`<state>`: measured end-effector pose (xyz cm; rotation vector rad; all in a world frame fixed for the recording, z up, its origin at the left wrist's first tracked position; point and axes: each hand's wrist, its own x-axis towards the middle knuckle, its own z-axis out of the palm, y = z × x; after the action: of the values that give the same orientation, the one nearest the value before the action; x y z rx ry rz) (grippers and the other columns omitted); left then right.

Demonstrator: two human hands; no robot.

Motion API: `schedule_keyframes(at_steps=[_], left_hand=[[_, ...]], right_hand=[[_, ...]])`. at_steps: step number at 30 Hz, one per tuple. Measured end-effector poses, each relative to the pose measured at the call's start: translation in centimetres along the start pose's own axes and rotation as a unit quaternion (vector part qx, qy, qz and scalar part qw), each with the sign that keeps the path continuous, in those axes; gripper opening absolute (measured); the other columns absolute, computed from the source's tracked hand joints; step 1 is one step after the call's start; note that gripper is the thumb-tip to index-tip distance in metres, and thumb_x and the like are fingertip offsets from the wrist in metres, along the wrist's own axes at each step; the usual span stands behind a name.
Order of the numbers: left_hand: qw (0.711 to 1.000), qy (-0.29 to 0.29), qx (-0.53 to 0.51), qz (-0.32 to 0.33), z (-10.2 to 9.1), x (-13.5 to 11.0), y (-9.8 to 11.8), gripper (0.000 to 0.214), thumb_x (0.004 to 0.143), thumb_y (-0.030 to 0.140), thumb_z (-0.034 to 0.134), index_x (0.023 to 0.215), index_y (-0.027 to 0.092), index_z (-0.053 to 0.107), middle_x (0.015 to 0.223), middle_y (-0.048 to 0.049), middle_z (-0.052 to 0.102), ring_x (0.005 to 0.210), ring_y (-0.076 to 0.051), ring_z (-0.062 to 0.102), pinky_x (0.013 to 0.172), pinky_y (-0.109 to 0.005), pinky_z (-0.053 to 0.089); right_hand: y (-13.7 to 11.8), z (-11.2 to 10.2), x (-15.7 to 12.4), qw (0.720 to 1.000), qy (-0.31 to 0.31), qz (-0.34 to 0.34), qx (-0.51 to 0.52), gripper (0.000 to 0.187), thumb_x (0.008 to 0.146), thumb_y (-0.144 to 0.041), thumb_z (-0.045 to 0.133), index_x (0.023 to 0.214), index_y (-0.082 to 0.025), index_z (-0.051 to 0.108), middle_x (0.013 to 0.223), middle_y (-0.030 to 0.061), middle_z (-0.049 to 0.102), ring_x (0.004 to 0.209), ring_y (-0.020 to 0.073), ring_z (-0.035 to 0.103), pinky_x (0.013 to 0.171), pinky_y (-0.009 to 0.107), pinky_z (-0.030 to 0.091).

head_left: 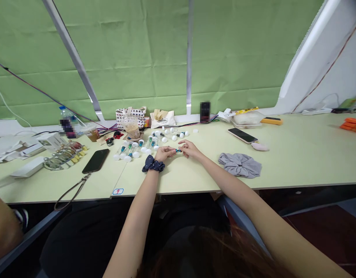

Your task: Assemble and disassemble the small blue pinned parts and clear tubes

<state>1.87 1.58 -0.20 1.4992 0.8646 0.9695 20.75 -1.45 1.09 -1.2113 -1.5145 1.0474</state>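
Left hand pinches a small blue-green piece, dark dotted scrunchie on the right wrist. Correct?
No: the dark dotted scrunchie is on the wrist of the left hand, not the right hand, as the head view shows. The left does pinch the small blue-green piece.

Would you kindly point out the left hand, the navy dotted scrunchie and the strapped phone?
Left hand [164, 153]: head view, its back.
Navy dotted scrunchie [153, 165]: head view, bunched fabric.
Strapped phone [96, 161]: head view, dark face.

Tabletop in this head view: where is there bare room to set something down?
Widest patch: tabletop between the grey gathered fabric and the orange objects. Smaller: between the forearms. Crowded: left of the left hand, with white-capped tubes, then the strapped black smartphone.
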Motion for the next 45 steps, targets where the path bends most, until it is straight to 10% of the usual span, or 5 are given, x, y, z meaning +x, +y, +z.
schedule_keyframes(at_steps=[23,32,45], left_hand=[[1.000,-0.009,-0.004,0.013,-0.1,0.4,-0.5,0.050,0.052,0.050,0.082,0.085,0.013,0.073,0.079,-0.0086,0.072,0.074,-0.017,0.066,0.067,-0.028,0.051],[0.992,-0.071,0.064,0.086,1.3,-0.5,0.4,0.037,0.066,0.044,0.075,0.080,0.010,0.071,0.069,-0.0063,0.070,0.048,-0.009,0.052,0.047,-0.022,0.040],[0.978,-0.035,0.140,0.149,1.4,1.4,1.4,0.030,0.074,0.040,0.068,0.079,0.011,0.073,0.074,-0.0087,0.073,0.068,-0.018,0.065,0.065,-0.029,0.050]], right_hand=[[0.1,0.4,0.1,0.998,-0.011,0.024,0.053,0.023,0.085,-0.033,0.061,0.101,-0.018,0.055,0.057,-0.0041,0.057,0.041,0.0083,0.052,0.033,0.015,0.040],[-1.3,1.7,-0.9,0.997,-0.021,0.073,0.018,0.043,0.083,-0.061,0.055,0.097,-0.020,0.055,0.058,-0.0016,0.059,0.033,0.0031,0.035,0.031,0.014,0.018],[-3.9,1.1,1.1,0.994,-0.027,0.041,-0.096,0.043,0.080,-0.057,0.057,0.079,-0.015,0.060,0.052,-0.0016,0.052,0.046,0.0080,0.044,0.042,0.018,0.028]])
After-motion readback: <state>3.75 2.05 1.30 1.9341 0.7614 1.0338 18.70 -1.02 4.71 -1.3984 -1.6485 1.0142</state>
